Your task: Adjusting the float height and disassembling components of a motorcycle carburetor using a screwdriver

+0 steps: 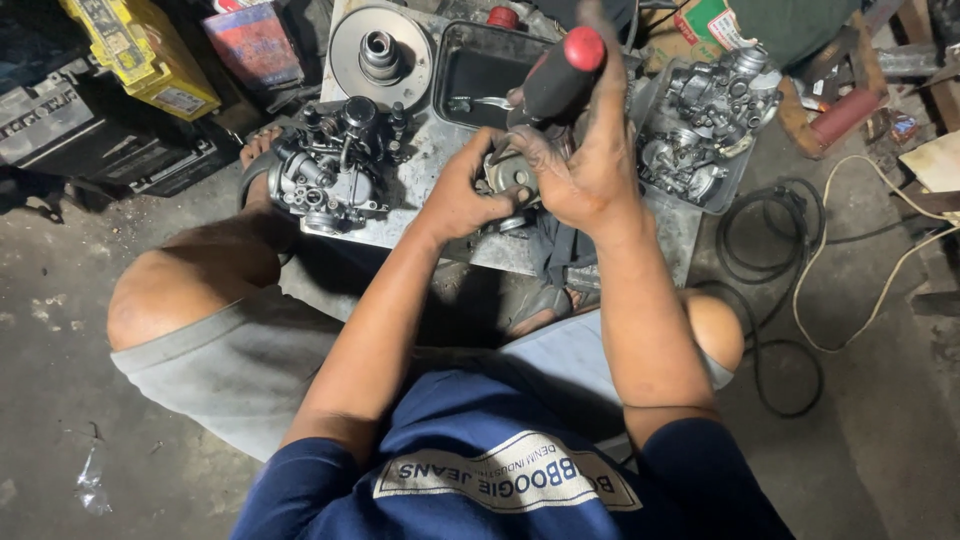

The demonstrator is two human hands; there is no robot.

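Screwdriver (560,75) in right hand (590,170) — small metal part (508,178) in left hand (462,195)

On the worktop (420,215): carburettor (335,170) left, engine parts (705,125) right, tray (480,70) and pulley (380,45) behind, hands between.

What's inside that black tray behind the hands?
In the black rectangular metal tray lies a silvery wrench near its front edge. The rest looks dark and bare, but the black screwdriver with a red end and the right hand cover its right part.
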